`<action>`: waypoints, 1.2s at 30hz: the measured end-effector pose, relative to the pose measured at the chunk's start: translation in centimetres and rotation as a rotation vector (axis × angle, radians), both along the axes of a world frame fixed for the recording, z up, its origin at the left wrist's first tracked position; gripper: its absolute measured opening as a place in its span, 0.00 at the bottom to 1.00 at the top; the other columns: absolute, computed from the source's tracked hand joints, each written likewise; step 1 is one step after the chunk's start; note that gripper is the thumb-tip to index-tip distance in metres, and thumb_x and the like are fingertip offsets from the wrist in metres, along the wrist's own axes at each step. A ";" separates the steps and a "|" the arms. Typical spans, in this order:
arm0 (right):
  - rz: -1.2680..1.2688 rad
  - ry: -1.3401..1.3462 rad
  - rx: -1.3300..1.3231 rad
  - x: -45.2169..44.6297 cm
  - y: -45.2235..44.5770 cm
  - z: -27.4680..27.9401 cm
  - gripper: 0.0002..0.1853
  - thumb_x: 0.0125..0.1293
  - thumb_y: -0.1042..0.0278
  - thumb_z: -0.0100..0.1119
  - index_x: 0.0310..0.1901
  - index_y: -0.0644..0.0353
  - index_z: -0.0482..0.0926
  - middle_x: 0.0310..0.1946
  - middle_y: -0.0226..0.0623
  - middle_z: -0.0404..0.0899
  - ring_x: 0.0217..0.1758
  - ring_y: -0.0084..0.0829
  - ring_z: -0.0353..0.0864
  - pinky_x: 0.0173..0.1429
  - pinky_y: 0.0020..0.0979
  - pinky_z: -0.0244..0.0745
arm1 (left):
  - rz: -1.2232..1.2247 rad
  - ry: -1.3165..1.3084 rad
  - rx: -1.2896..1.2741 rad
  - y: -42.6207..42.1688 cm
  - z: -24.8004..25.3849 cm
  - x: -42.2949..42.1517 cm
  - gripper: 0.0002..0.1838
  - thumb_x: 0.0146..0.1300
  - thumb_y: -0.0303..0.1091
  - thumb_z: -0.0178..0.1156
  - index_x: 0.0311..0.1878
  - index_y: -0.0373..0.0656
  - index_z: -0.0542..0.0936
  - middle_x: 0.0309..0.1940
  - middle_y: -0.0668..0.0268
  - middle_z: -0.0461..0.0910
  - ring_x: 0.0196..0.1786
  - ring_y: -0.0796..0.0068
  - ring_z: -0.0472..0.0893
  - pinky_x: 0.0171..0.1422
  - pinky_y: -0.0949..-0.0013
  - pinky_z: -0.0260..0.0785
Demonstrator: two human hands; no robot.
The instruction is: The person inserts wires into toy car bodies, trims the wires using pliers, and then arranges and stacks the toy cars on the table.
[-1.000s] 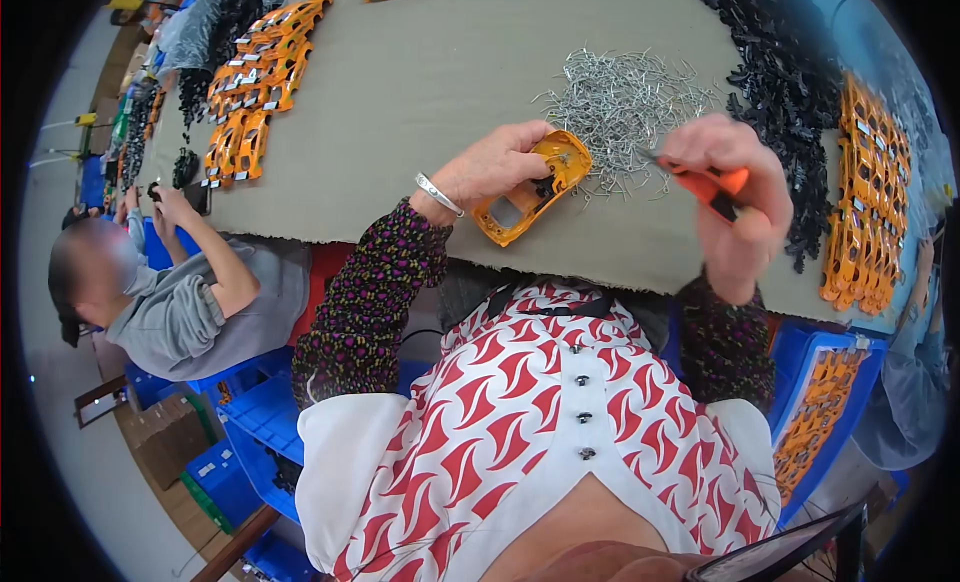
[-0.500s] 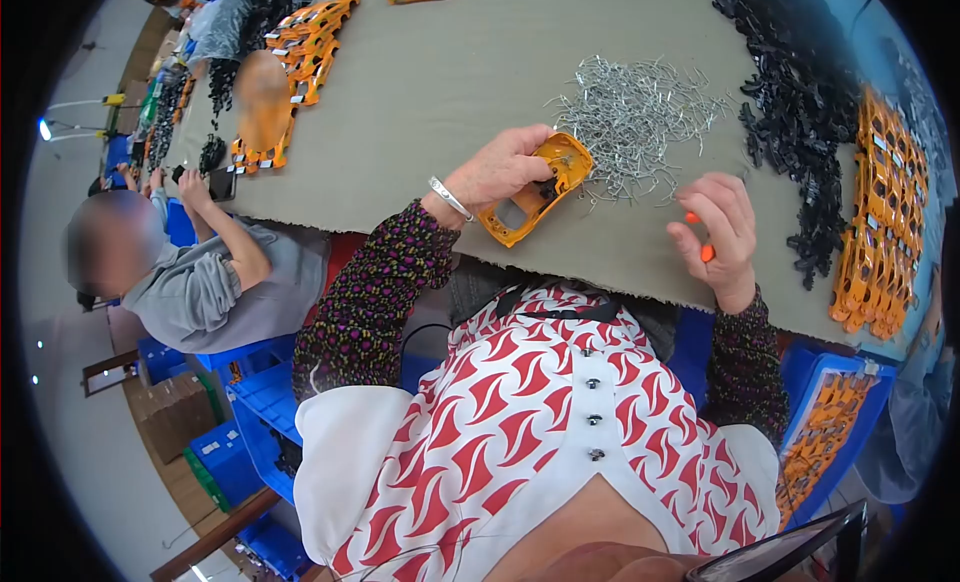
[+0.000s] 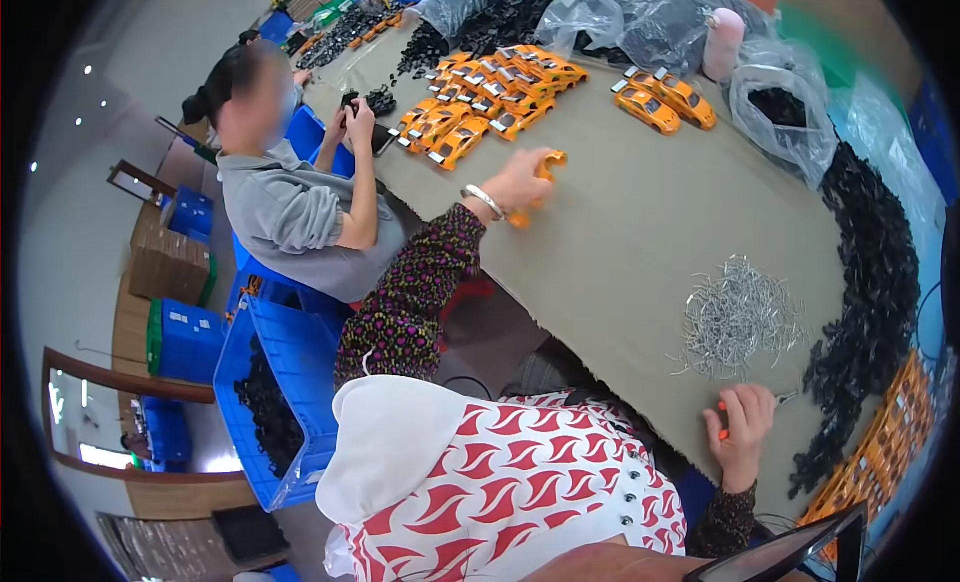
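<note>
My left hand is stretched out over the table on the left, its fingers closed around an orange toy car body that is tilted and partly covered by the hand. Ahead of it lies a group of similar orange car bodies with white tags. At the near table edge, my right hand is curled around a small orange-handled tool. A grey metal tip shows beyond the fingers; the rest of the tool is hidden. Just above that hand is a pile of thin bent metal wires.
Two orange cars stand farther back beside plastic bags and a pink bottle. Black plastic parts line the right side. A co-worker sits at left, handling a small dark item. A blue bin holds black parts.
My left hand has carried the car body away from the wire pile, leftward toward the tagged cars. The view has turned left. My right hand stays curled near the wires.
</note>
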State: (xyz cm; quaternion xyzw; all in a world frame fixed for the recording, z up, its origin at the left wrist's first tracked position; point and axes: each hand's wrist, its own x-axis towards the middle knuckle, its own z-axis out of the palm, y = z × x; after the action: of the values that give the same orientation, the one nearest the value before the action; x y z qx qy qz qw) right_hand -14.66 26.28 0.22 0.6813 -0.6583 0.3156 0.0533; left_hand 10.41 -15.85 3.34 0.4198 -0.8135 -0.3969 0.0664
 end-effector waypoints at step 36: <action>0.017 0.160 0.204 -1.5 -0.2 -1.5 0.18 0.49 0.66 0.67 0.42 0.62 0.77 0.38 0.44 0.75 0.42 0.47 0.73 0.48 0.45 0.69 | 0.489 -0.515 -1.055 -3.5 -6.0 6.0 0.20 0.50 0.43 0.66 0.48 0.53 0.77 0.41 0.71 0.75 0.47 0.68 0.72 0.48 0.57 0.60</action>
State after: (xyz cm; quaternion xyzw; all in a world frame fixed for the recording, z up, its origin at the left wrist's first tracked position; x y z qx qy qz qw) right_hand -16.19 26.11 -1.27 0.7118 -0.6748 0.1920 0.0334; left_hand 16.40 -19.31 -2.64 0.5863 -0.7701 0.1976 0.1552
